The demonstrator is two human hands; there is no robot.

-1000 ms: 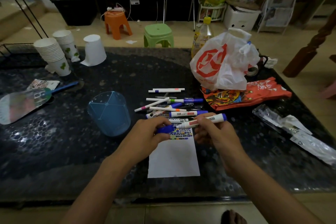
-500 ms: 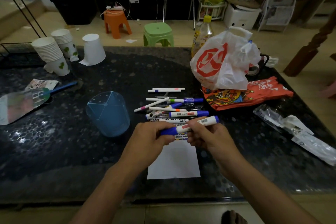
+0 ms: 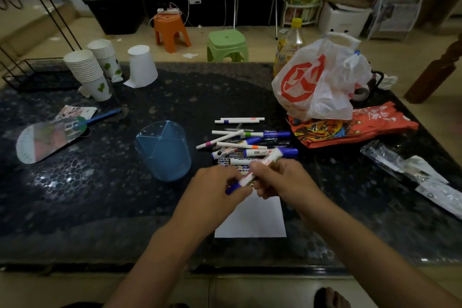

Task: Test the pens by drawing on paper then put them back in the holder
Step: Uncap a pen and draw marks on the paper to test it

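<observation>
Both hands hold one white marker (image 3: 265, 164) with a blue cap above the white paper (image 3: 252, 217). My left hand (image 3: 215, 192) pinches the blue cap end at the lower left. My right hand (image 3: 277, 177) grips the white barrel, which slants up to the right. Behind them several pens and markers (image 3: 246, 137) lie in a loose pile on the dark table. The clear blue pen holder (image 3: 163, 150) stands to the left of the pile and holds nothing I can see. Part of the paper's top edge is hidden by my hands.
A white and red plastic bag (image 3: 317, 87), a yellow-capped bottle (image 3: 287, 45) and a red packet (image 3: 355, 125) sit at the right. Clear wrappers (image 3: 412, 170) lie far right. Stacked paper cups (image 3: 92, 72) and a blue-handled fan (image 3: 50, 137) are at the left.
The marker has tilted from nearly level to slanting up to the right, and the cap now sits on the barrel. Both hands moved closer together.
</observation>
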